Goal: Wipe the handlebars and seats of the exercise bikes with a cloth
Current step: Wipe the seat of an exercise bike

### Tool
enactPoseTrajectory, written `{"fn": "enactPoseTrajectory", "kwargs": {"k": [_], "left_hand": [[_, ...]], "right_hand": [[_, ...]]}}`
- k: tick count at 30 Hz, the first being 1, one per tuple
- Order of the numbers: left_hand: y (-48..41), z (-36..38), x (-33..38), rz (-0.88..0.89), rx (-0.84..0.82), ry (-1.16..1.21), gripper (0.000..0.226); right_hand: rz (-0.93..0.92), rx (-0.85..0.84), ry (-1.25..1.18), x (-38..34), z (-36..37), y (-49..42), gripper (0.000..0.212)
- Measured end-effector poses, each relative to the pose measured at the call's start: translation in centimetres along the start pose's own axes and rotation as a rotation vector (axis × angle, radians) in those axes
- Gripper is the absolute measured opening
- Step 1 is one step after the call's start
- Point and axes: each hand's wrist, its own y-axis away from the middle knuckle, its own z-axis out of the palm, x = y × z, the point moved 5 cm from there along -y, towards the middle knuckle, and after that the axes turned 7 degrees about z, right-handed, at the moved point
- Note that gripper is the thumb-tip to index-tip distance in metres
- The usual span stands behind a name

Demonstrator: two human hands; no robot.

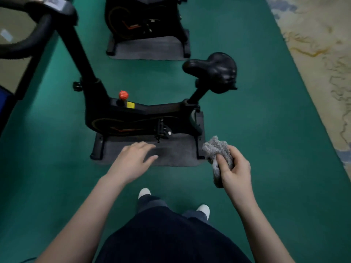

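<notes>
A person stood on the green floor (57, 168), the right hand (234, 168) gripping a bunched grey cloth (216, 149), the left hand (133, 160) empty, fingers loosely spread. Neither touched the exercise bike (133, 114) on its mat (176, 156) just ahead. Its black seat (212, 71) rose to the right, the handlebars (28, 40) at far left; a second bike (146, 21) stood beyond. The seat looked the nearer target, and a flatter fold of cloth, pressed along its nose and sides, would likely clean best.

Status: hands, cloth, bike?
Left hand open, empty. Right hand holds crumpled grey cloth. Seat and handlebar not touched yet. Path to seat open.
</notes>
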Motion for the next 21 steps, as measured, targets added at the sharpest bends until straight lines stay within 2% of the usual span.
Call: {"fn": "enactPoseTrajectory", "kwargs": {"k": [5,10,16,21], "left_hand": [[-4.0,4.3,10.7,0.095,-0.041,0.022,0.044],[-6.5,7.4,19.3,0.166,-0.057,0.049,0.043],[-7.9,8.6,21.4,0.105,-0.096,0.051,0.045],[-9.9,8.7,19.8,-0.024,-0.082,0.093,0.047]], "right_hand": [[0.046,0.065,0.010,5.6,-9.2,-1.1,0.011],[0.143,0.114,-0.051,10.0,-16.0,-2.2,0.015],[0.198,0.066,-0.095,12.1,-19.0,-4.4,0.017],[0.147,-0.014,-0.076,11.4,-18.7,-8.4,0.016]]}}
